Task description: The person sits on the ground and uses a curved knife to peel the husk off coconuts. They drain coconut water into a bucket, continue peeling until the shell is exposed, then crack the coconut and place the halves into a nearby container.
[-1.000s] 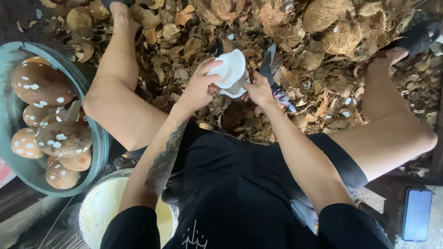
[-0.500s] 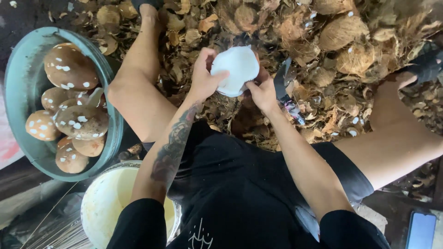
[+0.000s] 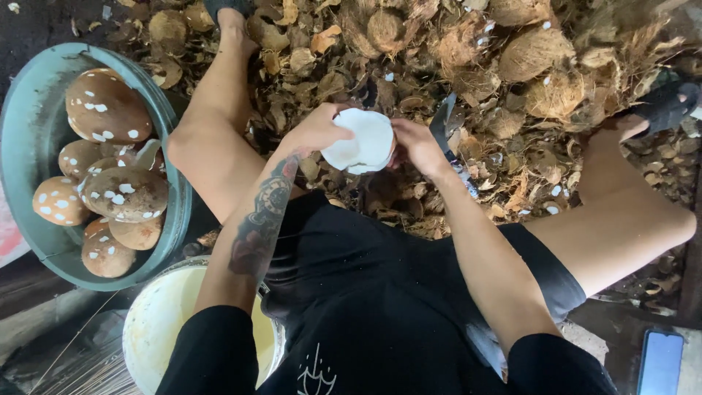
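Item 1: peeled white coconut (image 3: 362, 141). I see it held above the husk litter, between the knees, in front of the black shirt. The left hand (image 3: 316, 130) is wrapped around its left side, fingers curled over the top edge. The right hand (image 3: 418, 144) is closed against its right side; I judge it also grips a blade (image 3: 443, 121), whose dark length sticks up past the knuckles, though the handle is hidden and I cannot tell how firmly it is held.

Item 2: risks, as I judge them. The white flesh looks smooth and wet, so it could slip from the left hand and drop into the husks. The blade sits just beside the left fingers; a slip while paring could nick them. Both bare legs flank the work, near the cutting edge.

Item 3: teal basin (image 3: 29, 139), at the person's left, beside the left leg. It holds a heap of brown shelled coconuts (image 3: 106, 106), their skins flecked with white patches; I count about seven showing, some half hidden.

Item 4: pale bucket (image 3: 157, 325), below the basin, partly under the left elbow. Its inside looks creamy white; what it holds I cannot tell.

Item 5: ground litter of husk scraps and fibrous coconut husks (image 3: 534, 55), piled ahead of the hands.

Item 6: dark phone (image 3: 659, 362), lying flat at lower right.
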